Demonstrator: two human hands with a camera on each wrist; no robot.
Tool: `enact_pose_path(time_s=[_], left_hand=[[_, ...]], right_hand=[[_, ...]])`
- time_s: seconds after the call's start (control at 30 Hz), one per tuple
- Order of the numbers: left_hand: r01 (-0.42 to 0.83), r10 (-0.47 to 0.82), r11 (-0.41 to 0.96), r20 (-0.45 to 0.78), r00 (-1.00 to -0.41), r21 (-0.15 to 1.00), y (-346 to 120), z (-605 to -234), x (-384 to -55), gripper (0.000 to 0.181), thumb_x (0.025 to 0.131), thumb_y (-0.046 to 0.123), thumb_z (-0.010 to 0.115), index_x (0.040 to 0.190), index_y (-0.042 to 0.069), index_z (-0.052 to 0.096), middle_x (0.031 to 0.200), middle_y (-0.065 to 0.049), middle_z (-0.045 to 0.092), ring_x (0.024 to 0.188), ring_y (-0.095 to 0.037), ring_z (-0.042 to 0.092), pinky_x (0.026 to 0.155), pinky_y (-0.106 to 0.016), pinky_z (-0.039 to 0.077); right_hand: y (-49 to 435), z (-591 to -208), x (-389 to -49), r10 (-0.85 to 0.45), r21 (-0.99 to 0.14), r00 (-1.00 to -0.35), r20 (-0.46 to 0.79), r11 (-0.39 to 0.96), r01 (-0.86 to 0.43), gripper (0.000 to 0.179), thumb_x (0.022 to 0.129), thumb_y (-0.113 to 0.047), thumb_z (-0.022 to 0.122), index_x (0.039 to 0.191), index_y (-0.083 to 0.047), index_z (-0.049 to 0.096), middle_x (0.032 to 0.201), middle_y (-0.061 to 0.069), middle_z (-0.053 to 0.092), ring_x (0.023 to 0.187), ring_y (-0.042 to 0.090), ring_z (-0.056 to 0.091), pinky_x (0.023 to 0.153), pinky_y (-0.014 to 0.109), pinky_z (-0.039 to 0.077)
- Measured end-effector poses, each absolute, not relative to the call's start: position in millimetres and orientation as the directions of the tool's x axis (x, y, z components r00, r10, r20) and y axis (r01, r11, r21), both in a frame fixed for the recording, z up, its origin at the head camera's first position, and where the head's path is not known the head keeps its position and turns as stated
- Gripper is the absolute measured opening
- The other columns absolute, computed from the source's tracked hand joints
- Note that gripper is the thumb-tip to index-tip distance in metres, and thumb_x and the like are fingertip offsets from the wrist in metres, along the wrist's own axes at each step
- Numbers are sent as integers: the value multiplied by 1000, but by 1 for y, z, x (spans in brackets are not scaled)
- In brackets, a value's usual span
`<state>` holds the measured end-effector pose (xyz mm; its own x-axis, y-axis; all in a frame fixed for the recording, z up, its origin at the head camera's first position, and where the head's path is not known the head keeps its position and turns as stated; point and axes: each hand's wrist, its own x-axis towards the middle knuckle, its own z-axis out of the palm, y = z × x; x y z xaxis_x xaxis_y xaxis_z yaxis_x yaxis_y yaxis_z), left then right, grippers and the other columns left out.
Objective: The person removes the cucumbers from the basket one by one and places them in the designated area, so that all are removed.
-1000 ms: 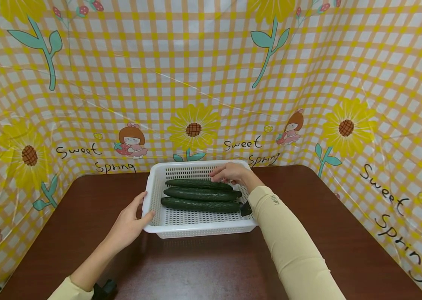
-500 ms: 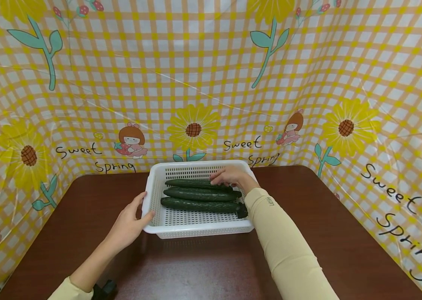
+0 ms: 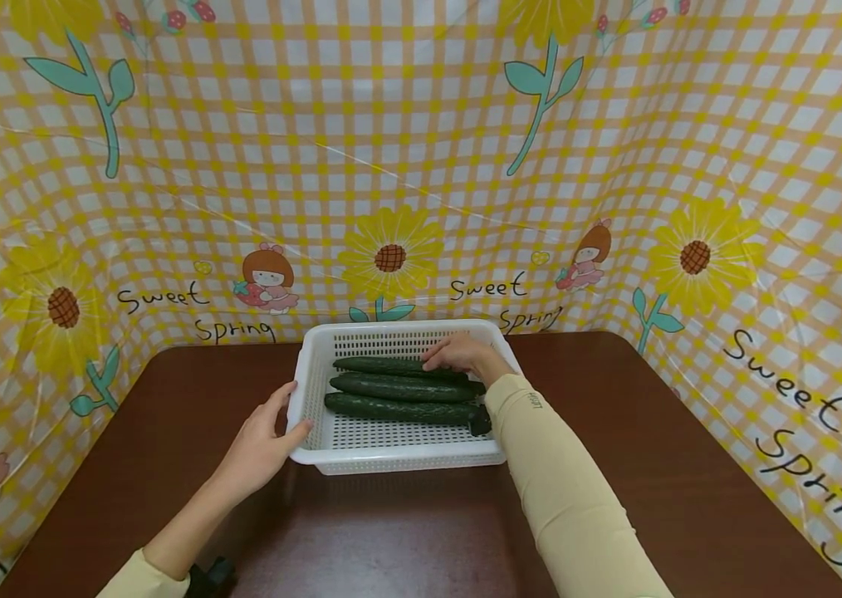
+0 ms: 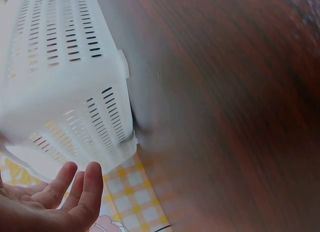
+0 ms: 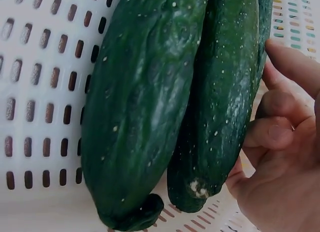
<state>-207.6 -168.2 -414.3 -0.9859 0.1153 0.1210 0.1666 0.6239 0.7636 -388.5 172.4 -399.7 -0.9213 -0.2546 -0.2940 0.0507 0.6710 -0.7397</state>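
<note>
Three dark green cucumbers lie side by side in a white perforated plastic basket (image 3: 398, 454): a near cucumber (image 3: 398, 409), a middle cucumber (image 3: 398, 387) and a far cucumber (image 3: 376, 365). My left hand (image 3: 260, 440) holds the basket's left rim, thumb on top; in the left wrist view its fingers (image 4: 92, 187) are beside the outer wall. Inside the basket, my right hand (image 3: 466, 353) grips the right end of the far cucumber, which it partly hides. The right wrist view has curled fingers (image 5: 272, 134) beside the middle cucumber (image 5: 225, 81) and the near cucumber (image 5: 145, 91).
The basket stands on a dark brown table (image 3: 391, 531), towards its back edge. A checked cloth (image 3: 421, 166) with sunflowers hangs behind and at both sides. A black strap piece (image 3: 213, 575) sits by the left sleeve.
My right hand has come down and slightly forward onto the far cucumber, its fingers closing around the right end. The left hand keeps its place on the rim, and the cucumbers lie as before.
</note>
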Motion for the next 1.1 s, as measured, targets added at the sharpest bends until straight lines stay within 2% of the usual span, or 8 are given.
enact_pose_path(time_s=[0.13, 0.2, 0.57, 0.67, 0.73, 0.83, 1.0, 1.1], left_hand=[[158, 116, 625, 110, -987, 765, -169, -414, -207, 72, 99, 38, 63, 158, 12, 29, 145, -20, 48, 127, -35, 47, 90, -50, 48], [156, 114, 624, 108, -988, 766, -169, -414, -207, 73, 99, 37, 63, 158, 12, 29, 145, -20, 48, 126, -35, 47, 89, -49, 49], [175, 116, 624, 132, -985, 761, -169, -417, -208, 73, 98, 39, 63, 157, 12, 29, 144, -20, 47, 124, -33, 47, 86, -44, 48], [177, 115, 623, 135, -984, 762, -169, -418, -209, 73, 98, 39, 63, 157, 12, 30, 144, -20, 47, 120, -32, 48, 81, -40, 49], [173, 112, 620, 131, -985, 765, -169, -419, -209, 73, 98, 39, 63, 157, 12, 30, 143, -20, 47, 116, -31, 48, 78, -37, 49], [165, 109, 617, 124, -986, 769, -169, -419, -208, 72, 98, 38, 64, 157, 12, 31, 142, -21, 46, 112, -31, 48, 74, -34, 48], [157, 104, 621, 117, -988, 768, -169, -420, -209, 72, 98, 38, 63, 157, 13, 30, 141, -21, 46, 110, -31, 50, 74, -33, 48], [162, 103, 624, 124, -987, 765, -169, -420, -209, 72, 98, 38, 63, 157, 13, 30, 142, -20, 46, 112, -30, 49, 76, -36, 48]], right_hand=[[169, -398, -385, -269, -735, -928, -257, 678, 7, 30, 92, -18, 72, 120, -8, 74, 138, 15, 61, 132, 35, 53, 105, 49, 45], [168, -398, -384, -273, -738, -930, -247, 675, -2, 28, 92, -17, 72, 118, -7, 74, 137, 14, 62, 134, 35, 52, 107, 52, 43], [173, -400, -381, -294, -753, -930, -221, 657, -29, 25, 94, -17, 71, 117, -7, 74, 134, 12, 63, 132, 32, 52, 108, 49, 43], [176, -403, -385, -277, -725, -934, -225, 688, -30, 24, 92, -21, 74, 114, -11, 77, 104, 2, 71, 95, 19, 63, 90, 37, 51], [177, -406, -388, -269, -702, -934, -237, 711, -27, 24, 91, -23, 75, 113, -15, 78, 84, -8, 68, 65, 9, 48, 70, 29, 46], [177, -408, -390, -270, -689, -929, -254, 724, -22, 26, 89, -25, 78, 113, -16, 79, 69, -12, 58, 57, 10, 22, 59, 28, 32], [175, -407, -387, -265, -657, -932, -248, 753, -39, 33, 86, -28, 81, 116, -15, 77, 104, 3, 74, 70, 12, 40, 70, 30, 39], [175, -406, -385, -267, -654, -928, -260, 756, -34, 36, 85, -27, 81, 118, -14, 76, 129, 9, 69, 99, 24, 60, 89, 37, 49]])
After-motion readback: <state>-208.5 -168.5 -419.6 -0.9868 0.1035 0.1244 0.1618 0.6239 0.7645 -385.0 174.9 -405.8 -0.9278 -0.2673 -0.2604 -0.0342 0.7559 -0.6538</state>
